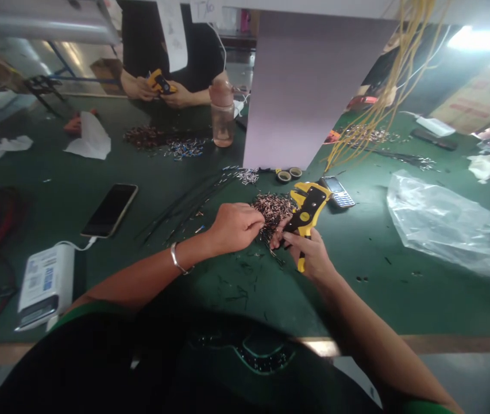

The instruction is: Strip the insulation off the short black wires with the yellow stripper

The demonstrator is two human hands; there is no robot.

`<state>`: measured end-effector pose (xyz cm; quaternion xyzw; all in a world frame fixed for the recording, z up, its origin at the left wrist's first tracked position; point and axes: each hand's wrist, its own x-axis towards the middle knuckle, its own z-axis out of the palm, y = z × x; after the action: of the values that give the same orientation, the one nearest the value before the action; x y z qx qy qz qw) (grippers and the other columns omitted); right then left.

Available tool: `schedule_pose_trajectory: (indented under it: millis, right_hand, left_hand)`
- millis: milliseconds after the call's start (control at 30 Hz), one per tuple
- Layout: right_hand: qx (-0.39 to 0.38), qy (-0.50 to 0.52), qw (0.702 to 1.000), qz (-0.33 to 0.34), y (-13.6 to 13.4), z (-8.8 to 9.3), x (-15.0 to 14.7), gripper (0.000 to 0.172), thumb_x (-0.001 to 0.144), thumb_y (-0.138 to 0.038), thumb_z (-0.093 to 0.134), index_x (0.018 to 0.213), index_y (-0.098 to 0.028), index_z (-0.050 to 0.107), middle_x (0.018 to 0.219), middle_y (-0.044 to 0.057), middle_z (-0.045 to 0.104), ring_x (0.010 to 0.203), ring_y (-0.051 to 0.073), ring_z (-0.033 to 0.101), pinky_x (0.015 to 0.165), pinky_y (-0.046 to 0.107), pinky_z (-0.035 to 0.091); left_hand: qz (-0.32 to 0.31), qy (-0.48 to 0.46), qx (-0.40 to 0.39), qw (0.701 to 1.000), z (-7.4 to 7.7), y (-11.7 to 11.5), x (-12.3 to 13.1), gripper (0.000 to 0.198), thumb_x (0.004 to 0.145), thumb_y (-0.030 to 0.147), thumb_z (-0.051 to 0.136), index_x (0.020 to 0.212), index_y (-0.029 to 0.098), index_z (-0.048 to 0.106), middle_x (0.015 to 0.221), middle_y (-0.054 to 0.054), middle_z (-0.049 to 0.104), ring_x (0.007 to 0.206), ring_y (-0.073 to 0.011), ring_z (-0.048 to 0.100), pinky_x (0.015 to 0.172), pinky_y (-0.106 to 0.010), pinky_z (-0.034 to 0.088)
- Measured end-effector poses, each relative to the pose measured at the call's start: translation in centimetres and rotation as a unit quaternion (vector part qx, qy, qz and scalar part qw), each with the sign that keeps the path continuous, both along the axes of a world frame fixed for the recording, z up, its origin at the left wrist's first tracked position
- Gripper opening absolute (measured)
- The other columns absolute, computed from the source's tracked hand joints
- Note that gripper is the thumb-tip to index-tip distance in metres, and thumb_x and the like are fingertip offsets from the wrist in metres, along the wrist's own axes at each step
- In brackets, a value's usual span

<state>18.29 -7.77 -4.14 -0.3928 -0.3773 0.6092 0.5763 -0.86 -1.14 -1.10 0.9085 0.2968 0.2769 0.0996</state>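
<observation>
My right hand [315, 253] is wrapped round a yellow and black wire stripper [306, 215], whose jaws point up and away from me. Close by on its left, my left hand [238, 227] is closed, with thumb and forefinger pinched together at the edge of a heap of short dark wires with copper-coloured ends [273, 207]. Whatever the left fingers pinch is too small or hidden to make out. Small dark scraps [240, 287] lie on the green table below the hands. Behind the heap is a little pile of silvery terminals [248, 175].
A keypad phone [338, 192] and plastic bag [447, 224] lie to the right. On the left, a smartphone [111, 211] is cabled to a power bank [46, 284]. Tape rolls [290, 174] sit before an upright panel [309, 86]; yellow wires [374, 109] hang down. A co-worker [173, 63] holds another stripper.
</observation>
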Motion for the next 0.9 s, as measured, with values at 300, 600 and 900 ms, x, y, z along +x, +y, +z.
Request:
schedule_pose_trajectory:
  millis: [300, 600, 900]
  right_hand:
    - [0.006, -0.009, 0.999, -0.034, 0.3, -0.5, 0.1, 0.019, 0.064, -0.016, 0.07, 0.078, -0.021, 0.058, 0.065, -0.003, 0.06, 0.054, 0.015, 0.057, 0.058, 0.035, 0.05]
    - [0.033, -0.127, 0.988, -0.083, 1.0, -1.2, 1.1, 0.013, 0.066, -0.018, 0.066, 0.075, -0.02, 0.058, 0.062, -0.003, 0.06, 0.055, 0.014, 0.057, 0.059, 0.031, 0.048]
    - [0.016, -0.103, 0.993, -0.05, 0.8, -1.0, 0.6, 0.022, 0.059, -0.019, 0.068, 0.079, -0.021, 0.06, 0.069, -0.003, 0.062, 0.06, 0.016, 0.059, 0.063, 0.033, 0.05]
  left_hand:
    - [-0.035, 0.04, -0.046, 0.998, 0.1, -0.8, 0.4, 0.024, 0.088, 0.018, 0.05, 0.072, 0.021, 0.068, 0.066, -0.002, 0.069, 0.066, -0.0152, 0.062, 0.065, -0.028, 0.043]
    - [0.013, 0.023, -0.06, 0.998, -0.1, -0.3, 0.1, 0.022, 0.085, 0.02, 0.049, 0.075, 0.019, 0.068, 0.065, -0.003, 0.068, 0.062, -0.0157, 0.06, 0.06, -0.029, 0.039]
    - [0.13, -0.145, -0.16, 0.968, 0.5, -0.2, 0.0, 0.018, 0.079, 0.022, 0.053, 0.07, 0.017, 0.068, 0.059, 0.0, 0.066, 0.053, -0.0101, 0.052, 0.051, -0.024, 0.035]
